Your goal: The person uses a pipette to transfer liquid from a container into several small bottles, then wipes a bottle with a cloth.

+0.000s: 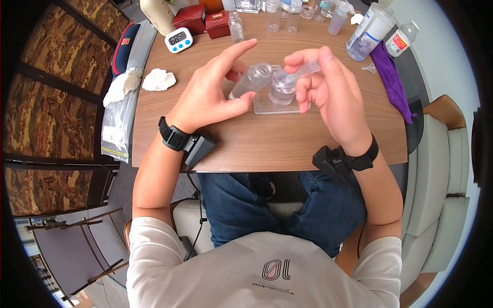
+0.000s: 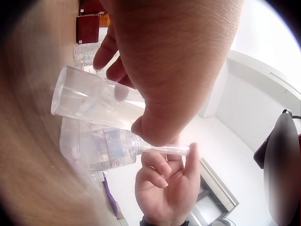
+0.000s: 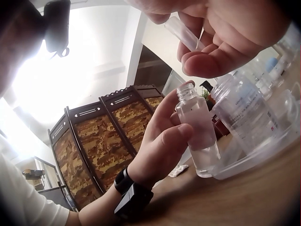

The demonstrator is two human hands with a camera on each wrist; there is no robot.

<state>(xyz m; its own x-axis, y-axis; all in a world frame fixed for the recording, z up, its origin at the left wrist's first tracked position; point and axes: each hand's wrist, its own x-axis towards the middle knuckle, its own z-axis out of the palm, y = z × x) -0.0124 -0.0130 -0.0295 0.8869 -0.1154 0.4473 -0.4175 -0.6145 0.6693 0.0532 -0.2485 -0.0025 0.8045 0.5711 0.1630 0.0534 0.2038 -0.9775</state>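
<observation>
A wood-grain table (image 1: 231, 149) spreads before a seated person, whose knees lie under its near edge. Above it, the left hand (image 1: 210, 97) curls its thumb and fingers round a clear bottle (image 1: 249, 83), mouth upward; whether the base bears any weight is hard to tell. The right hand (image 1: 339, 95) grips a slim clear tube (image 1: 306, 71) between thumb and fingers, its long axis slanting down and leftward to the mouth of a squat clear jar (image 1: 282, 93).

That alignment of tube and mouth matters most; whether the tip is inside cannot be told. The jar stands on a clear tray (image 1: 292, 111) between the hands, with the bottle just beside it on the left. The tube is nearer the right hand, and the bottle stands closest in the way.

Farther off are a small funnel (image 1: 368, 68) and a purple pouch (image 1: 391, 77) to the right, crumpled tissue (image 1: 159, 80) to the left, then a timer (image 1: 178, 40) and a red box (image 1: 217, 24). A folding screen (image 1: 56, 108) stands beyond, on the left.
</observation>
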